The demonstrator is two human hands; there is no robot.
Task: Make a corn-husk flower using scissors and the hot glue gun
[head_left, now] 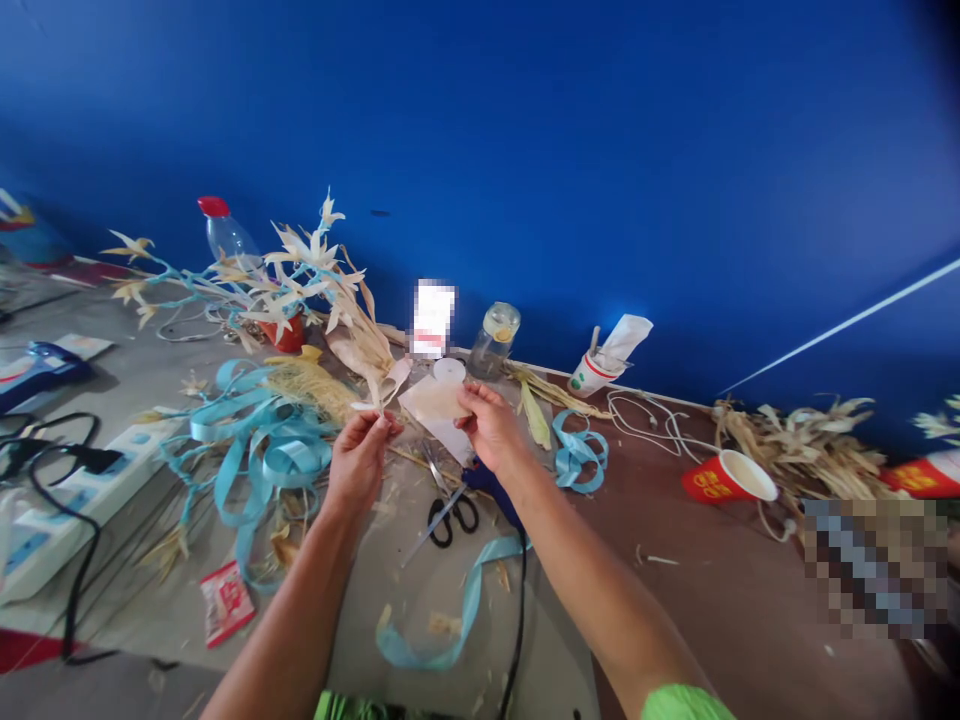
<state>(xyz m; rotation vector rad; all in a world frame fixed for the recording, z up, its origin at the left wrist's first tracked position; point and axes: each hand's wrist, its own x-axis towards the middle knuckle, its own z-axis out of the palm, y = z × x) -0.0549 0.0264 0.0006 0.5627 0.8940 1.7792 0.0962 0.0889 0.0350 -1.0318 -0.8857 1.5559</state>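
My left hand is closed in a pinch on a small pale corn husk flower, its petals sticking up above the fingertips. To its right, my right hand grips a flat, cream-coloured piece of corn husk by its edge. Beneath the hands lie black-handled scissors and a dark blue glue gun, partly covered by my right forearm. Light blue ribbon is heaped to the left of my left hand. A branch of husk flowers stands behind it.
A glass jar and a white cup stand by the blue wall. At right, a red paper cup lies tipped beside dried husks. A power strip with black cables occupies the left, near a red packet.
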